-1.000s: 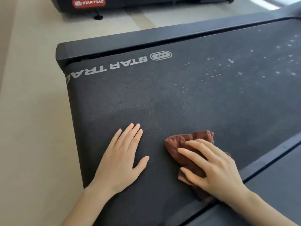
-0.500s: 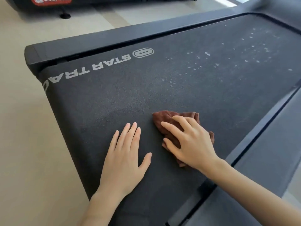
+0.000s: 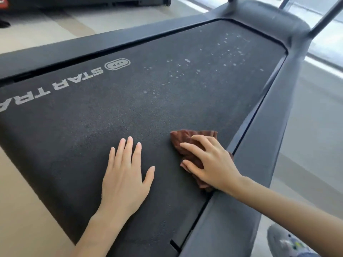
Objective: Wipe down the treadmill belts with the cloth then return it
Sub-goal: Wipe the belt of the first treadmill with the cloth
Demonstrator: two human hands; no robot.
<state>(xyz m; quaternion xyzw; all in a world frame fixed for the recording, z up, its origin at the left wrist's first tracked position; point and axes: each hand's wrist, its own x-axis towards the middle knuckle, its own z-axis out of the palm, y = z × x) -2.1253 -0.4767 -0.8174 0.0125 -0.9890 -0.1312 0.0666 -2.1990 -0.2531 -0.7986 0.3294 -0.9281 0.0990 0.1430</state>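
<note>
A dark treadmill belt (image 3: 111, 112) with white "STAR TRAC" lettering fills the head view. Pale specks dot its far right part (image 3: 213, 64). A crumpled brown cloth (image 3: 187, 141) lies on the belt close to the right side rail. My right hand (image 3: 211, 162) presses on the cloth with its fingers spread and slightly bent over it. To the left of it my left hand (image 3: 126, 175) rests flat on the belt, fingers straight, holding nothing.
Grey side rails (image 3: 259, 164) run along the belt on the right and at the far side (image 3: 111, 41). The motor hood and uprights (image 3: 274, 21) stand at the top right. Another treadmill (image 3: 92, 0) stands beyond on the beige floor. A grey shoe (image 3: 285, 242) shows at the bottom right.
My right hand has slid the cloth along the belt toward the motor hood, close to the right rail. The view has swung right along the belt. My left hand stays flat on it.
</note>
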